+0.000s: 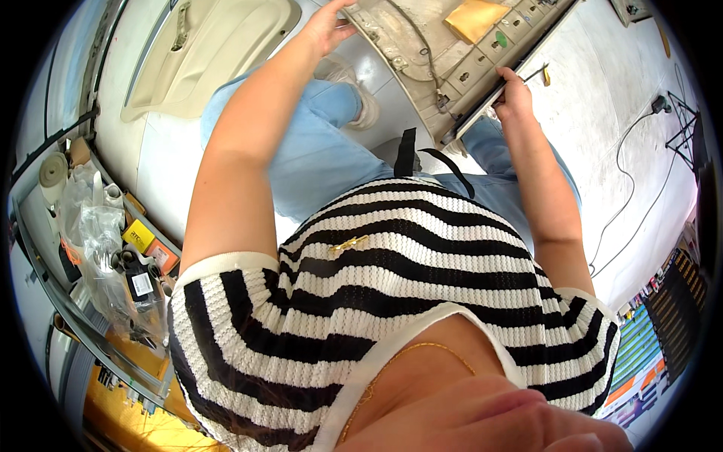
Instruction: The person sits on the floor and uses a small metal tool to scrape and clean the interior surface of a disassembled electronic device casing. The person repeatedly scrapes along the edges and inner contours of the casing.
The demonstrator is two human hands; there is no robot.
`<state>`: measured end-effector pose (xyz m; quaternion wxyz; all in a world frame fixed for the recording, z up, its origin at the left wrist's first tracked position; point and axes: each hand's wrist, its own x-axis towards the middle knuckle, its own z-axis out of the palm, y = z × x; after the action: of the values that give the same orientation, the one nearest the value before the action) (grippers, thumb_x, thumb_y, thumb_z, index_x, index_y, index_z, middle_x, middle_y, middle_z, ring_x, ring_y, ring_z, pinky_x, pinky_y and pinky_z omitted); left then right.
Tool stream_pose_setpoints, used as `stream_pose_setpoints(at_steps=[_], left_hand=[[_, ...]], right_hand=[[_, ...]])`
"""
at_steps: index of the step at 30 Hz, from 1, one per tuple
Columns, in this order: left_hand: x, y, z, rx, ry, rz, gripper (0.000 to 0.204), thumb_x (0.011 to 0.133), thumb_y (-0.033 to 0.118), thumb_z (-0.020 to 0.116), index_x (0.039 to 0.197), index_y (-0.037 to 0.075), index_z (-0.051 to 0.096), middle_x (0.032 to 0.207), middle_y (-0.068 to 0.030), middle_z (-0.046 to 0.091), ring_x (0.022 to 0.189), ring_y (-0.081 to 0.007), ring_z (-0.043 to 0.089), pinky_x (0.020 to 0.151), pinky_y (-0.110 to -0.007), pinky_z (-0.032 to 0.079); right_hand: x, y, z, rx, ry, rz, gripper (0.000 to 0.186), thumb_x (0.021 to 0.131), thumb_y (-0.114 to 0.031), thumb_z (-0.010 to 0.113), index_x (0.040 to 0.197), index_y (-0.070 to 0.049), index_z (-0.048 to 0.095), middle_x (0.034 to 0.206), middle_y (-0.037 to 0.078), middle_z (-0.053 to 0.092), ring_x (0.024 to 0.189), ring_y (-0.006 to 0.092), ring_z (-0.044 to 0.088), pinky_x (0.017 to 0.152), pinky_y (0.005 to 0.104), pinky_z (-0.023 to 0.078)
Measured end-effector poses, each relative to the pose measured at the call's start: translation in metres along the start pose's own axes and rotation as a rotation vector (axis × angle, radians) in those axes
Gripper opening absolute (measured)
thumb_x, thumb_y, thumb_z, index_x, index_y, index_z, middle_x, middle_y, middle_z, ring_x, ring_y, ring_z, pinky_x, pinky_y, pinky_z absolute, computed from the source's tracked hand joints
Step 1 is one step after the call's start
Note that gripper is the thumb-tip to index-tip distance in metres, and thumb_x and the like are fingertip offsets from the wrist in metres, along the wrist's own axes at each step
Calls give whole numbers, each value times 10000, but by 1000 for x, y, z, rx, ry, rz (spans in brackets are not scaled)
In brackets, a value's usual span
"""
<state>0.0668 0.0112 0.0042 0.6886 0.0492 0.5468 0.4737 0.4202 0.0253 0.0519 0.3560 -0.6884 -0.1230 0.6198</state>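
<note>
My left hand grips the left edge of a beige car trim panel near the top of the view. The panel's inner side faces up, with a wire along it, a yellow pad, a green round clip and several fittings. My right hand is closed on the panel's dark-lined right edge, lower than my left. The panel is held over my bent legs in blue jeans. A small yellow-and-black item lies just beyond my right hand; I cannot make out what it is.
Another beige door panel lies on the white floor at upper left. At left are rolls and bags of supplies beside a metal-edged frame. Cables and a black plug lie at right, with stacked colourful goods at lower right.
</note>
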Motion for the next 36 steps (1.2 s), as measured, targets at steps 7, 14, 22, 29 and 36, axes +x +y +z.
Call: stream_pose_setpoints(at_steps=[7, 14, 22, 29, 36], left_hand=[[-55, -23, 58, 96, 177, -61, 924, 742, 373, 678, 1416, 13, 158, 1428, -284, 161, 1303, -393, 274, 1037, -522, 298], [-141, -132, 96, -84, -216, -423, 767, 737, 448, 679, 1337, 110, 340, 1309, -175, 392, 1193, -349, 411, 934, -573, 356], [-136, -190, 107, -185, 52, -224, 375, 843, 26, 516, 1207, 55, 430, 1148, -110, 549, 988, -234, 576, 763, -382, 541], [-132, -188, 87, -113, 235, -220, 433, 807, -62, 440, 1217, 77, 403, 1174, -96, 510, 1001, -230, 557, 767, -372, 548], [-135, -171, 74, -167, 218, -265, 444, 772, 189, 626, 1159, 56, 454, 1056, -81, 551, 961, -202, 544, 784, -381, 493]], right_hand=[[-16, -16, 7, -11, 66, -60, 77, 800, -97, 611, 757, -56, 562, 639, 44, 555, 474, 177, 504, 448, 319, 430], [1, -16, 0, -73, 60, -15, 119, 757, -15, 625, 852, -26, 554, 684, 78, 555, 461, 166, 466, 399, 300, 357], [-18, -1, 3, -221, 43, 29, 180, 748, -111, 698, 806, -52, 537, 629, 47, 478, 416, 147, 371, 378, 298, 286], [-30, -43, 4, -816, -5, -773, 445, 875, -403, 533, 976, 28, 580, 825, 110, 609, 741, 201, 546, 698, 299, 429], [-18, -8, 81, -1325, -610, -648, 364, 746, -375, 677, 843, -25, 660, 666, 82, 624, 611, 191, 579, 599, 317, 451]])
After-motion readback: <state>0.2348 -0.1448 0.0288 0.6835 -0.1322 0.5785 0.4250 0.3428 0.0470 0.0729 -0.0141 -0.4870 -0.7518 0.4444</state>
